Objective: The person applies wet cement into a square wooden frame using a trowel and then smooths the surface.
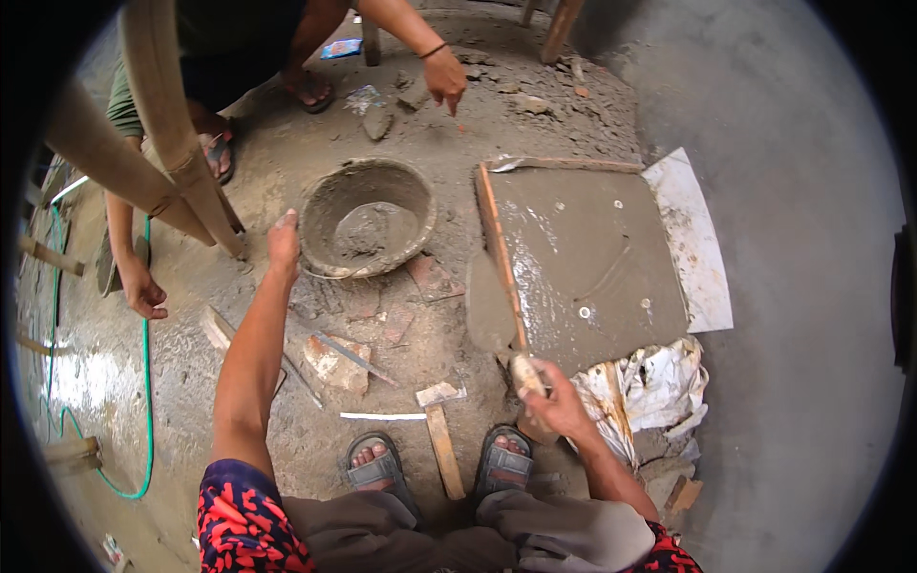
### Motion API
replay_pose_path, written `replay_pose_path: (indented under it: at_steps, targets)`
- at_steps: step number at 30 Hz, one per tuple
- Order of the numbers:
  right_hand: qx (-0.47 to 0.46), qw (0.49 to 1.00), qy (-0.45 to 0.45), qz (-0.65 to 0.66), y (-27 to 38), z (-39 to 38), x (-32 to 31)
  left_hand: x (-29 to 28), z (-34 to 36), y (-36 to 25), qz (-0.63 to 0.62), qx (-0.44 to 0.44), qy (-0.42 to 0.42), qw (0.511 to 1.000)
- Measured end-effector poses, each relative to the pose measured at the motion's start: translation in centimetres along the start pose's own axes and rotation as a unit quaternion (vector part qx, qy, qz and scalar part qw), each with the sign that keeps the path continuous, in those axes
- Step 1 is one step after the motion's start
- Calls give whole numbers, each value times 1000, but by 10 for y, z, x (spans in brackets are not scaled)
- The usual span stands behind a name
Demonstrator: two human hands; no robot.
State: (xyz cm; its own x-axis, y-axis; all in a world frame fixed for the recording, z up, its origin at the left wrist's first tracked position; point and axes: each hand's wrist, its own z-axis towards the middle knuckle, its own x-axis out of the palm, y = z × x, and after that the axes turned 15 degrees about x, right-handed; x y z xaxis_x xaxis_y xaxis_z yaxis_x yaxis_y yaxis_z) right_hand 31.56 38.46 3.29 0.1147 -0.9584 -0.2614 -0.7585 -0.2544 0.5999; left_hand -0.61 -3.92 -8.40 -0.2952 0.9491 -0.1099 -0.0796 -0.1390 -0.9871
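My right hand (552,401) grips the handle of a mason's trowel (491,307), whose cement-coated blade lies against the left wooden edge of a square form filled with wet grey cement (583,258). My left hand (284,239) reaches forward, fingers together, touching the left rim of a round pan (368,222) that holds wet mortar. My sandalled feet (439,468) stand below, with a hammer (441,430) lying between them.
Broken bricks (336,363) and scrap lie before my feet. Another person squats at the top, one hand (445,78) pointing down, the other (143,291) hanging at left. Bamboo poles (172,124) lean at upper left. A green hose (146,382) runs along the left. Crumpled white sheeting (659,382) lies beside the form.
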Motion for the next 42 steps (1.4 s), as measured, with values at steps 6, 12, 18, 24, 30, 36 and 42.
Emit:
replay_pose_path:
  at_steps: [6, 12, 18, 24, 30, 36, 42]
  targets:
    - [-150, 979, -104, -90, -30, 1, 12, 25, -7, -20, -194, -107, 45, 974]
    - [-37, 998, -42, -29, 12, -17, -11, 63, -11, -79, -197, -70, 119, 971]
    - [-213, 961, -97, -146, 26, -2, -26, 62, -34, -119, -113, 2, 214, 970]
    - [-300, 891, -85, -330, 87, 31, -28, 80, -56, -121, 64, 81, 228, 968]
    - [-342, 739, -188, -549, 147, 98, 9, 74, -52, -140, 151, 79, 235, 957]
    - [-381, 700, -115, -593, 151, 74, 50, 48, -27, -119, 223, 115, 240, 938]
    - [-338, 735, -157, -567, 173, 68, 15, 97, -35, -137, 236, 178, 273, 916]
